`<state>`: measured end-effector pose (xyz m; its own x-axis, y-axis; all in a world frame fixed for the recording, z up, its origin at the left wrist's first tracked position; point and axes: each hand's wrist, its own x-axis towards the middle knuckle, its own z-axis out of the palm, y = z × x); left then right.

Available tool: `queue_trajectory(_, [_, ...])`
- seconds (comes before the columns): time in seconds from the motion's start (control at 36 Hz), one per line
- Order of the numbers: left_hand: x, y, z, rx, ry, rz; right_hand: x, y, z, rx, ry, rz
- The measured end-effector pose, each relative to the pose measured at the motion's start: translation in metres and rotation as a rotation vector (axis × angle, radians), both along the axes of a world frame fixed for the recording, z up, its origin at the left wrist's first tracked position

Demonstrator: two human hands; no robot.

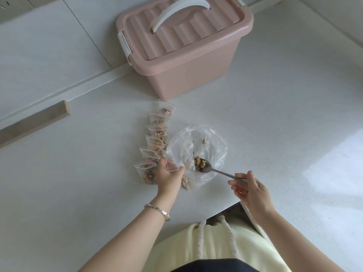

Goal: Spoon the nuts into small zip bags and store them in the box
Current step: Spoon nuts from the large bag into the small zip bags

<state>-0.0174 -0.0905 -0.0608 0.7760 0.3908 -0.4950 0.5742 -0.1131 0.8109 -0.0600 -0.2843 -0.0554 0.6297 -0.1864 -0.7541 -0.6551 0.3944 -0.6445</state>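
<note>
My right hand (251, 188) grips the handle of a metal spoon (218, 170) whose bowl carries a heap of walnut pieces (200, 161) over a large clear plastic bag (198, 152). A few nut crumbs lie deeper inside that bag. My left hand (169, 173) holds a small zip bag (184, 181) partly filled with nuts, right beside the spoon's bowl. A row of several filled small zip bags (157, 138) with red seal lines lies on the counter to the left. The pink storage box (182, 42) stands behind them with its lid shut and its white handle folded down.
The white speckled counter (275, 114) ends in an edge close to my body at the bottom right. A wooden strip (35, 120) lies at the left against the tiled wall. Bright sunlight falls on the counter's right side.
</note>
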Motion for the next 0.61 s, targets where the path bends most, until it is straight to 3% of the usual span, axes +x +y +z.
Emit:
queue_trajectory(0.22, [-0.005, -0.002, -0.003, 0.125, -0.09, -0.149, 0.0, -0.009, 0.007, -0.079, -0.062, -0.005])
queue_trajectory(0.47, [-0.011, 0.005, -0.008, 0.309, -0.239, -0.418, 0.007, -0.022, 0.05, -0.284, -0.291, 0.061])
queue_trajectory(0.61, [-0.016, 0.005, -0.012, 0.371, -0.273, -0.496, 0.016, -0.008, 0.077, -0.38, -0.387, 0.257])
